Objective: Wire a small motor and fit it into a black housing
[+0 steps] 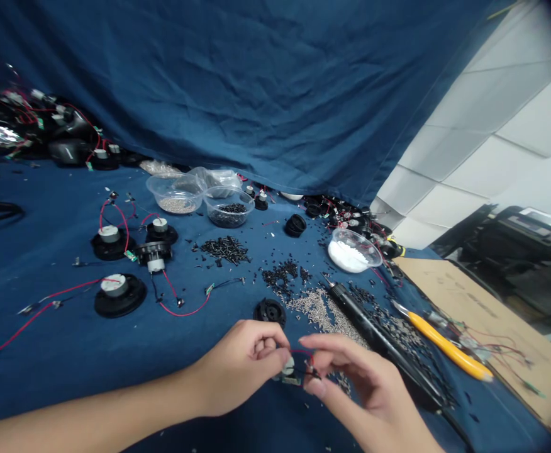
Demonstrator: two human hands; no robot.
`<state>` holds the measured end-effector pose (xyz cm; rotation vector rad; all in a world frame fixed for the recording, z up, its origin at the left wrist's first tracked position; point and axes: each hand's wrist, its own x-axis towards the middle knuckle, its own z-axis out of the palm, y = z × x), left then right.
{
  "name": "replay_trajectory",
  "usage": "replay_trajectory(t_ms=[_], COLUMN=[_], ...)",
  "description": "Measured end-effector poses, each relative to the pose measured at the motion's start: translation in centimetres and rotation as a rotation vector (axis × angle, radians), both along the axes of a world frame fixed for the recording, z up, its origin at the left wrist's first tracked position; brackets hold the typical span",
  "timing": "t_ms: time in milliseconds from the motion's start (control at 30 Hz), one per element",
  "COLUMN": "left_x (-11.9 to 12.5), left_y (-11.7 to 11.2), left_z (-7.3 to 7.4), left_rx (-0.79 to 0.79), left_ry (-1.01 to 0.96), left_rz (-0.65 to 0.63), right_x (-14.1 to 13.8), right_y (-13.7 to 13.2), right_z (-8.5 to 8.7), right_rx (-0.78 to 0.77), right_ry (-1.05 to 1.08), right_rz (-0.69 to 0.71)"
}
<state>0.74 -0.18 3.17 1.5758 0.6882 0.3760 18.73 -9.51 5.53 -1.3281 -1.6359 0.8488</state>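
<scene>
My left hand is closed, its thumb and forefinger pinching a small white-ended motor with red and black wires. A little green circuit board hangs beside that motor. My right hand is curled with thumb and fingertips together on the wires near a small dark part. Just beyond my left hand lies a round black plastic housing. To the right of it, small silver screws are spread on the blue cloth, partly hidden by my right hand.
A black electric screwdriver and yellow-handled pliers lie at right. Black housings with motors stand at left. Clear bowls hold silver screws, black screws and white pieces. Cardboard borders the right side.
</scene>
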Motion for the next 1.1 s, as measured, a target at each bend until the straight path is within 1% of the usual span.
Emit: replay_trajectory(t_ms=[100, 167, 267, 367, 433, 533, 667, 733, 767, 833, 900, 967, 1033, 1100], left_x=[0.0, -0.1, -0.1, 0.0, 0.0, -0.1, -0.1, -0.1, -0.1, -0.1, -0.1, -0.1, 0.0, 0.0], left_y=[0.0, 0.0, -0.1, -0.1, 0.0, 0.0, 0.0, -0.1, -0.1, -0.1, -0.1, -0.1, 0.0, 0.0], left_z=[0.2, 0.1, -0.2, -0.5, -0.6, -0.5, -0.3, -0.1, -0.1, 0.0, 0.0, -0.2, -0.5, -0.7], left_rx=[-0.006, 0.003, 0.017, 0.021, 0.017, 0.004, -0.02, -0.02, -0.018, -0.023, -0.034, -0.037, -0.034, -0.037], left_ry=[0.028, 0.037, 0.016, 0.011, 0.011, 0.006, -0.011, -0.012, -0.008, 0.004, 0.009, 0.001, -0.013, -0.024], left_rz=[-0.007, -0.002, 0.007, 0.009, 0.003, -0.016, -0.021, -0.012, -0.011, -0.009, -0.01, -0.006, -0.006, -0.016], right_x=[0.2, 0.4, 0.5, 0.4, 0.2, 0.1, -0.1, -0.1, -0.1, 0.0, 0.4, 0.8, 1.3, 1.6], right_y=[0.1, 0.0, -0.4, -0.7, -0.7, -0.6, -0.5, -0.5, -0.4, -0.1, 0.4, 1.0, 1.6, 2.1], right_z=[-0.3, -0.2, 0.4, 1.0, 1.2, 1.4, 2.1, 2.4, 2.5, 2.5, 2.2, 1.8, 1.2, 0.6], right_rx=[-0.075, -0.109, -0.064, 0.027, 0.051, 0.051, 0.051, 0.016, -0.023, -0.155, -0.342, -0.504, -0.596, -0.637], right_ry=[-0.046, -0.137, -0.235, -0.29, -0.32, -0.329, -0.322, -0.328, -0.322, -0.211, 0.04, 0.344, 0.584, 0.751], right_rz=[-0.011, 0.039, 0.097, 0.073, 0.07, 0.094, 0.061, 0.038, 0.051, 0.107, 0.185, 0.264, 0.35, 0.408])
